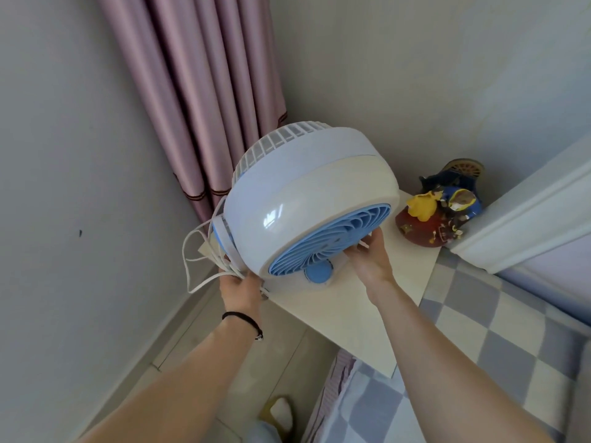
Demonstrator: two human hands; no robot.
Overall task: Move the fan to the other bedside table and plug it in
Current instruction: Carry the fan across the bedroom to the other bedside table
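Observation:
A round white and light-blue fan [303,199] with a blue grille is tilted over the cream bedside table [361,302], its blue knob facing me. My left hand [241,287] grips the fan's left side together with loops of its white cord [195,260]. My right hand [371,254] holds the fan's lower right edge by the grille. I cannot tell whether the fan's base touches the tabletop. The plug is not visible.
A colourful figurine [438,215] stands at the table's far right, by the white headboard [524,215]. Pink curtains [198,100] hang behind the fan. A checked blanket [499,343] covers the bed at right. Tiled floor [204,346] and a grey wall lie to the left.

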